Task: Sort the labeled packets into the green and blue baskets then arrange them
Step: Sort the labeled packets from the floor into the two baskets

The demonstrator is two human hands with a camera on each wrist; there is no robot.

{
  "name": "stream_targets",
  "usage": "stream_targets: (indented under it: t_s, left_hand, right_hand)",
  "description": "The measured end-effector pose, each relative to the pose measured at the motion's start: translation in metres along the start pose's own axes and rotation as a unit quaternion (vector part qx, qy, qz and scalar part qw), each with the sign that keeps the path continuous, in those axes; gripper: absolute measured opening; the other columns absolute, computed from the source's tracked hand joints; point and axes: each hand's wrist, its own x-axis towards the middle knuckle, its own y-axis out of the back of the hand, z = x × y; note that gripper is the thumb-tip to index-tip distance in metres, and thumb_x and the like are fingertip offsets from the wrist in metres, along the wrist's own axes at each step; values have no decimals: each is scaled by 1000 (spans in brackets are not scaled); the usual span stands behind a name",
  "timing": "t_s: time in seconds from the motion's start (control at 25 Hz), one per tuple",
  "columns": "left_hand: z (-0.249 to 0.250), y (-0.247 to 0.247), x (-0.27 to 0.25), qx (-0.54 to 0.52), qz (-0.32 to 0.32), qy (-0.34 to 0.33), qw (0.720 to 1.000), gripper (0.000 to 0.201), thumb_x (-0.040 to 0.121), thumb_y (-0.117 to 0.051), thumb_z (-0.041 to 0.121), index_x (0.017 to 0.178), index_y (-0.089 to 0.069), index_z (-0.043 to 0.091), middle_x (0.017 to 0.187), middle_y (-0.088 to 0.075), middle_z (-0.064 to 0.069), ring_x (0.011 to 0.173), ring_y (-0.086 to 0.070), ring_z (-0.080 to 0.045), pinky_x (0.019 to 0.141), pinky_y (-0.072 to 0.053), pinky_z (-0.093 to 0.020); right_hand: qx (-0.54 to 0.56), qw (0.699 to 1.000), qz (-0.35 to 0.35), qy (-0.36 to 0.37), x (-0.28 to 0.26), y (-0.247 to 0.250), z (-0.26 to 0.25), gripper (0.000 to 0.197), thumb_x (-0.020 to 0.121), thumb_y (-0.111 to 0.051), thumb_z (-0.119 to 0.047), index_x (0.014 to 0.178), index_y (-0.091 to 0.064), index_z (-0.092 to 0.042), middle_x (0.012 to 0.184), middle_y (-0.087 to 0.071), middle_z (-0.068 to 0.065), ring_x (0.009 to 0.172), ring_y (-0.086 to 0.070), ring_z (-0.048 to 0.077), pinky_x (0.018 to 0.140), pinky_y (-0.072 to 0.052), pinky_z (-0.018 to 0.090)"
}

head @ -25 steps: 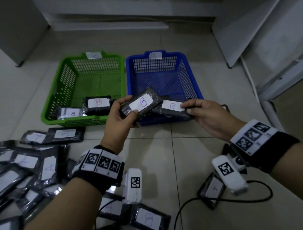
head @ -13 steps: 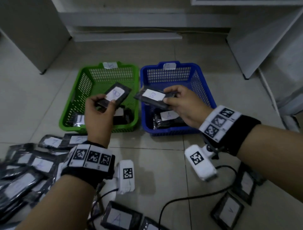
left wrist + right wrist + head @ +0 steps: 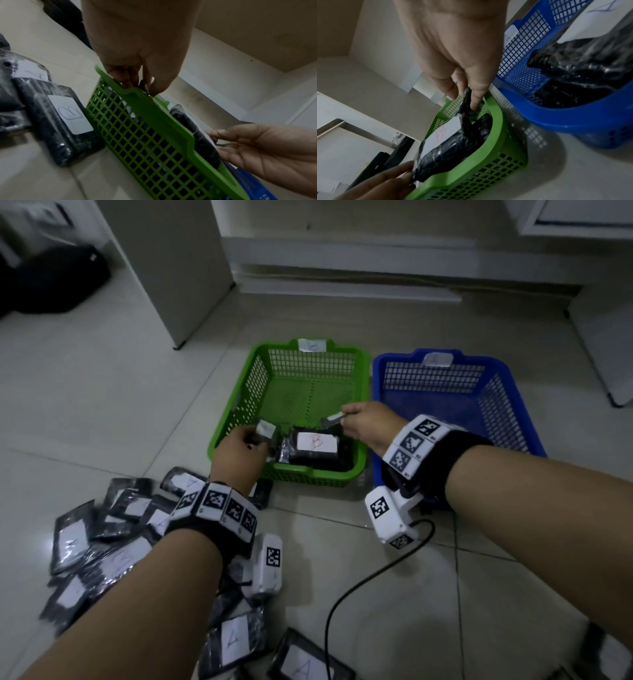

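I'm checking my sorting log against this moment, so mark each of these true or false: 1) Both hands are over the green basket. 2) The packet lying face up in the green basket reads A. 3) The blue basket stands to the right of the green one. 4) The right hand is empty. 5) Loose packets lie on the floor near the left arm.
1) True: the left hand and right hand are over the green basket.
2) False: that packet reads B.
3) True: the blue basket is on the right.
4) False: it pinches a dark packet.
5) True: loose packets.
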Motion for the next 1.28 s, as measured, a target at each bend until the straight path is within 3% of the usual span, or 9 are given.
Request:
stream_targets:
  t_s: [0.2, 0.32, 0.44, 0.56, 0.8, 0.92, 1.0, 1.12, 1.28]
  left_hand:
    - [-2, 1, -10, 43, 46, -65, 996, 40, 82, -60, 19, 121, -60, 12, 123, -53, -20, 116, -49, -35, 99, -38, -36]
    - [18, -11, -51, -53, 99, -176, 978, 24, 81, -59, 10, 104, -64, 10, 113, -51, -14, 107, -49, -21, 92, -36, -20]
    - [41, -42, -107, -102, 9, -290, 952, 20, 79, -58, 3, 94, -63, 15, 99, -51, 0, 88, -48, -6, 80, -35, -8]
    - [55, -87, -157, -113, -174, -339, 918, 20, 80, -61, 8, 95, -62, 21, 96, -56, 5, 83, -50, -2, 75, -34, -4]
    - [83, -162, -242, 22, -480, -386, 788, 45, 79, -71, 38, 121, -55, 29, 115, -53, 6, 105, -49, -14, 91, -42, -26]
    - [90, -186, -289, 99, -525, -354, 767, 87, 69, -72, 57, 141, -32, 28, 128, -43, 3, 117, -43, -16, 98, -41, -31]
    - [91, -194, -312, 147, -525, -368, 753, 103, 66, -74, 54, 147, -18, 23, 132, -38, -1, 119, -39, -19, 98, -40, -32]
    - [89, -202, -321, 159, -524, -375, 748, 88, 72, -73, 39, 144, -23, 22, 126, -44, -4, 114, -44, -22, 89, -42, -31]
    - [91, -198, -295, 75, -527, -318, 785, 51, 78, -69, 29, 125, -49, 22, 114, -59, -2, 102, -56, -18, 77, -44, -25]
  right_hand:
    - [71, 997, -26, 5, -37, 14, -2, 41, 93, -44, 6, 133, -47, 2, 130, -52, 26, 109, -59, 36, 96, -51, 36]
    - [85, 995, 35, 36, -89, 42, 18, 26, 93, -45, 4, 113, -60, -3, 100, -62, 13, 79, -61, 18, 67, -53, 20]
    - [24, 992, 92, 81, -149, 80, 61, 20, 91, -51, 4, 106, -62, -4, 88, -63, 5, 71, -61, 4, 58, -50, 14]
    - [-104, 976, 171, 83, -206, 120, 128, 23, 85, -59, 4, 100, -64, -12, 89, -64, 1, 76, -60, -4, 70, -46, 12]
    - [-309, 911, 264, -73, -291, 169, 240, 38, 70, -77, -10, 107, -66, -13, 97, -61, 14, 98, -56, 32, 89, -46, 40]
    - [-291, 917, 224, -157, -306, 169, 264, 69, 68, -82, -29, 129, -53, -17, 119, -49, 15, 114, -45, 31, 96, -38, 32]
    - [-296, 915, 226, -154, -306, 169, 273, 82, 65, -83, -31, 137, -45, -19, 128, -41, 13, 119, -40, 32, 100, -35, 31]
    - [-345, 902, 211, -152, -303, 173, 275, 90, 66, -82, -35, 143, -38, -24, 134, -33, 12, 120, -36, 33, 102, -33, 34]
    - [-318, 925, 152, -145, -296, 178, 270, 98, 69, -81, -27, 149, -24, -20, 138, -20, 11, 120, -39, 29, 106, -38, 30]
